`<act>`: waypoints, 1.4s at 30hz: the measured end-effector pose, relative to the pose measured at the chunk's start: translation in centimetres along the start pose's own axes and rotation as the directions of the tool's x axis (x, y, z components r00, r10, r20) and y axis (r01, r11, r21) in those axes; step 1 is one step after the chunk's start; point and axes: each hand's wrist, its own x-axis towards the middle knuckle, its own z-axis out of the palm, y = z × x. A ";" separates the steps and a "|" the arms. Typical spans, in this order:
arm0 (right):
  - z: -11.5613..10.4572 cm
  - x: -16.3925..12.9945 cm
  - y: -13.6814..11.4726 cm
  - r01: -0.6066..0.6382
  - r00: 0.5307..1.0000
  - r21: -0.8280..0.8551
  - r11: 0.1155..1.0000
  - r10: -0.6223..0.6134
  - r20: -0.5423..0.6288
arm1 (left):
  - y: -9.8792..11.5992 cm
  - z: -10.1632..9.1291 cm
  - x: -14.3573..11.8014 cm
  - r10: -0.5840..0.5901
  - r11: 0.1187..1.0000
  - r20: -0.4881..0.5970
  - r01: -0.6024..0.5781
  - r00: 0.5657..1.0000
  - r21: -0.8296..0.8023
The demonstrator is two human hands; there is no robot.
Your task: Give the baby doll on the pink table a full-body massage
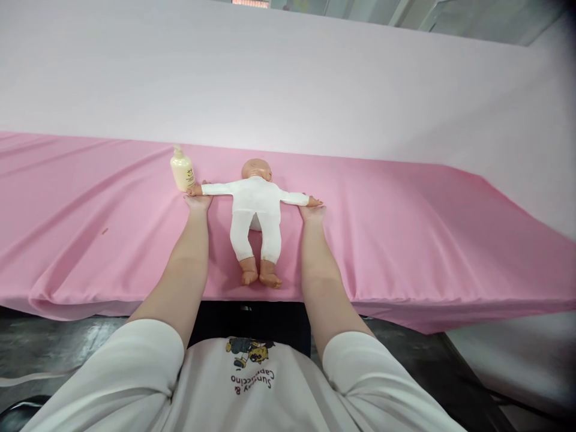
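On the pink cloth-covered table (405, 240) lies a plastic baby doll in white sleepsuit (255, 216), arms outstretched. Left hand (198, 200) pinches one doll wrist, right hand (312, 210) the other. Just beside the left hand stands a cream pump lotion bottle (182, 170).

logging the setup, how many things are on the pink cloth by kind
baby doll: 1
lotion bottle: 1
hands on the doll's wrists: 2, left hand and right hand
total: 4
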 end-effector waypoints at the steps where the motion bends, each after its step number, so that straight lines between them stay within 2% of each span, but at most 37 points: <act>1: -0.3 0.1 -0.1 0.027 0.999 0.028 0.999 -0.026 -0.029 | 0.5 -0.1 0.1 -0.005 1.000 -0.004 0.005 1.000 -0.001; 6: -1.7 0.3 -1.2 0.147 0.980 0.130 0.981 -0.127 -0.155 | 2.5 -0.4 0.1 -0.067 0.998 -0.042 0.067 0.997 -0.007; 10: -2.5 -0.2 -2.5 0.230 0.963 0.087 0.969 -0.214 -0.162 | 3.6 -0.6 -0.2 -0.097 0.994 -0.012 0.098 0.995 0.040; 16: -2.6 -1.2 -3.6 0.234 0.960 0.187 0.954 -0.196 -0.201 | 4.7 -1.1 0.2 -0.120 0.986 0.066 0.112 0.991 0.122; 21: -3.9 -0.5 -4.6 0.244 0.957 0.140 0.959 -0.216 -0.194 | 6.1 -1.5 0.7 -0.204 0.962 0.043 0.192 0.978 0.195; 25: -5.4 0.3 -6.1 0.244 0.956 0.114 0.963 -0.219 -0.194 | 8.8 -2.3 0.6 -0.321 0.910 0.041 0.295 0.946 0.292; 30: -7.1 0.6 -8.3 0.204 0.964 0.095 0.974 -0.183 -0.195 | 13.4 -3.5 0.7 -0.365 0.872 -0.037 0.356 0.930 0.335; 33: -8.1 0.7 -9.6 0.185 0.967 0.112 0.976 -0.161 -0.197 | 16.0 -4.1 0.9 -0.299 0.902 -0.048 0.298 0.953 0.313; 36: -9.0 0.6 -10.8 0.175 0.969 0.138 0.975 -0.146 -0.197 | 18.3 -4.8 1.0 -0.132 0.938 -0.065 0.146 0.989 0.316; 38: -9.6 0.5 -11.7 0.179 0.969 0.144 0.973 -0.149 -0.200 | 19.8 -5.1 1.0 -0.059 0.941 -0.069 0.078 0.996 0.329; 42: -10.8 0.1 -13.4 0.191 0.967 0.216 0.957 -0.146 -0.211 | 21.8 -5.3 0.8 -0.019 0.938 -0.074 0.043 0.997 0.345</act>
